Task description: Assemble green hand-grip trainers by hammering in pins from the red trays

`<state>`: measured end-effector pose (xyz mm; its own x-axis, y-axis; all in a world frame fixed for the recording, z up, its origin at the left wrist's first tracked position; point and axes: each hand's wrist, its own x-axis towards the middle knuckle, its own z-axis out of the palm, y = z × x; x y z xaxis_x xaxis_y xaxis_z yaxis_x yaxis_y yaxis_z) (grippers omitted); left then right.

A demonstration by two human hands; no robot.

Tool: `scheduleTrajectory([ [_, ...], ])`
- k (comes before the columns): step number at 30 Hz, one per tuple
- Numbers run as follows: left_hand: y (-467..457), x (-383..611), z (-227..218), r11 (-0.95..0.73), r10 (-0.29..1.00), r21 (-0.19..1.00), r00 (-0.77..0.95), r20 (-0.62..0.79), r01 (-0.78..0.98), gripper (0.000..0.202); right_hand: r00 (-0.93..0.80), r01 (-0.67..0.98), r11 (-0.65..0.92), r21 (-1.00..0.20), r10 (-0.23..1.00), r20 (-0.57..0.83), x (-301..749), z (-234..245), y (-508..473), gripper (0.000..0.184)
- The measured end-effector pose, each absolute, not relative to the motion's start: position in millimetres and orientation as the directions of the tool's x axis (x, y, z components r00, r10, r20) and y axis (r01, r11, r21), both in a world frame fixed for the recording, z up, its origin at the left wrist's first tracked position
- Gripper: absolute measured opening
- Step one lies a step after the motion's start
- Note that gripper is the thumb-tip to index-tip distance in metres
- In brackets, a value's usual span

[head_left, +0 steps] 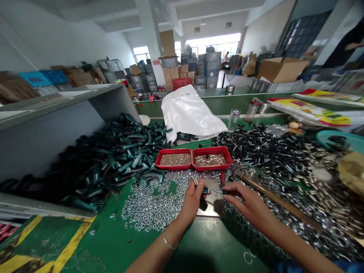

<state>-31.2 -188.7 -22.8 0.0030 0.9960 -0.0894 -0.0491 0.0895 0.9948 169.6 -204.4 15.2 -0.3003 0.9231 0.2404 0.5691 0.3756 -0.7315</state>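
The left hand (193,201) closes around a dark part (203,204); the fingers hide most of it. The right hand (247,201) pinches a metal pin (216,191), too small to identify. Both hands cover part of the plate (212,185) beneath them. Items in the red trays (174,151) are too small to identify singly. The bottom edge cuts off a blue sleeve (313,267). The right edge cuts off a teal object (338,140). The top right corner cuts off a forearm (354,46). Lettering on the packets (309,112) is blurred. A distant figure (226,57) is too small to detail.
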Motion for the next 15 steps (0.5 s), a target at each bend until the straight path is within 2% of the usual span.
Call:
scheduleTrajectory([
  [5,-189,-36,-24,0.079,0.996,0.996,-0.032,-0.081,-0.041,0.04,-0.256,0.542,0.299,-0.785,0.949,0.184,158,6,-210,0.014],
  [11,-192,-30,-21,0.103,0.991,0.991,0.096,-0.095,-0.084,0.039,-0.174,0.395,0.173,-0.902,0.979,0.111,145,0,-217,0.02],
  [13,-194,-27,-20,0.13,0.988,0.984,0.103,-0.118,-0.118,0.039,-0.149,0.38,0.192,-0.905,0.978,0.145,145,-2,-216,0.019],
  [15,-196,-26,-18,0.17,0.984,0.972,0.088,-0.157,-0.163,0.042,-0.179,0.443,0.317,-0.838,0.948,0.264,146,-4,-215,0.017],
])
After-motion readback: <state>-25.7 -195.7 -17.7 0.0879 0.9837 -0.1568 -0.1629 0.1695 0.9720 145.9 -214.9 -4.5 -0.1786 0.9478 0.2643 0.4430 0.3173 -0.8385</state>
